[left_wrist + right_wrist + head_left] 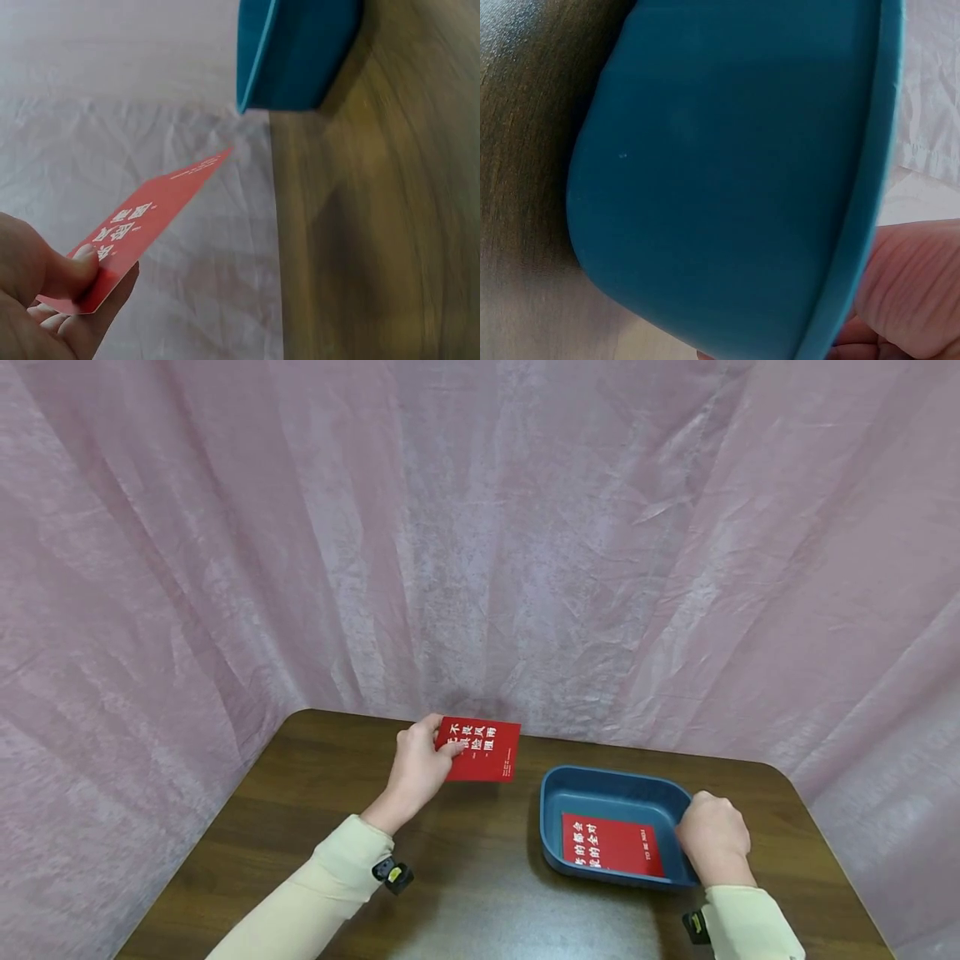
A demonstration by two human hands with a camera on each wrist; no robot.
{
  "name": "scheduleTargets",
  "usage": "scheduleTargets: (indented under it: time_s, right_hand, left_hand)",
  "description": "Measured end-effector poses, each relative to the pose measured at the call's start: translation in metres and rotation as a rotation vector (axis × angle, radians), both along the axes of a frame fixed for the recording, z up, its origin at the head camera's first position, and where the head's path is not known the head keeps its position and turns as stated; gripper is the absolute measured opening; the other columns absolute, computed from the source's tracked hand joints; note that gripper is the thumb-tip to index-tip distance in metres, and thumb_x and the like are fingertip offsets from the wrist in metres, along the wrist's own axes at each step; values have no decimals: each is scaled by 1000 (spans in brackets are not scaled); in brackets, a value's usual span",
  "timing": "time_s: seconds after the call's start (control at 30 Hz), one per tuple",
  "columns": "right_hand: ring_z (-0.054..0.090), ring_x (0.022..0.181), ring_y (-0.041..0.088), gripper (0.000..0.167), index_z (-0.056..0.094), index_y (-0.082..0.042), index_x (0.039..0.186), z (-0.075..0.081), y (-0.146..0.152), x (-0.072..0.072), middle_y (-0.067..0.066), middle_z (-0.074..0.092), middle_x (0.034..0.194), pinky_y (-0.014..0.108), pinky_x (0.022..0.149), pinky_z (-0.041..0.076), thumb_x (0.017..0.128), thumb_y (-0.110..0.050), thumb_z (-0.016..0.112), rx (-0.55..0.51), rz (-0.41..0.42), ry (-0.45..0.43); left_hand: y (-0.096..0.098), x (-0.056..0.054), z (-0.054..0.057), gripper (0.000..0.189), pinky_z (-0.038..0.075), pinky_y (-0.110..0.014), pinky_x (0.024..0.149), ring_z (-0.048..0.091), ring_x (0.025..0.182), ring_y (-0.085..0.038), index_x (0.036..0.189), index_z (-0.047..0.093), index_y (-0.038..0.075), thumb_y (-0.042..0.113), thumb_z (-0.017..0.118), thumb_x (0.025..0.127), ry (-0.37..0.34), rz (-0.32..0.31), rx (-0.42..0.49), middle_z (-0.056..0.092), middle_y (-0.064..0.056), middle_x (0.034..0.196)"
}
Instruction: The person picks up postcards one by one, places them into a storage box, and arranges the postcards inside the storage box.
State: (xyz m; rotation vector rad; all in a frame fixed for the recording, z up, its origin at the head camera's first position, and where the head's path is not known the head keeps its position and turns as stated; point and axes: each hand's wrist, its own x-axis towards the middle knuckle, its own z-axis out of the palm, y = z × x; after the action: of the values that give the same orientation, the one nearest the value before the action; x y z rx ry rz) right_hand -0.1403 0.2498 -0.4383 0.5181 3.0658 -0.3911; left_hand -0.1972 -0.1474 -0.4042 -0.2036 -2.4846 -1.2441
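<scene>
My left hand (422,764) pinches a red card (483,756) with white Chinese characters by its left edge, thumb on the printed face. In the left wrist view the card (142,232) slants up from between thumb (71,274) and fingers, above the table. My right hand (714,835) grips the right side of a blue rectangular tray (600,777). Flat inside that tray lies another red card (618,846) with white print. Up close in the right wrist view, the tray's outer wall (720,180) fills most of the picture, and part of the right hand (915,289) shows at its rim.
The dark brown wooden table (300,827) has rounded far corners. Pink velvety curtain (480,543) hangs along its back and sides. Black devices are strapped at both wrists, over pale sleeves (330,885).
</scene>
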Motion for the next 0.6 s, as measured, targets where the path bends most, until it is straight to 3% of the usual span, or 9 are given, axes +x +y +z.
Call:
scheduleTargets:
  time_s: [0.37,0.6]
  right_hand:
    - [57,56,33,32,57,14,95,1,-2,2,33,60,80,45,42,48,76,-11,63,-4,-6,4]
    - [56,55,33,32,57,14,96,0,-1,1,33,60,80,45,41,47,76,-11,63,0,-6,5]
  left_hand:
    - [35,8,-2,18,47,-22,47,59,55,-8,84,60,12,15,76,77,84,-36,89,67,-1,71]
    - [59,17,-6,22,48,-18,50,61,67,-10,87,53,13,19,73,81,73,-53,70,68,-4,85]
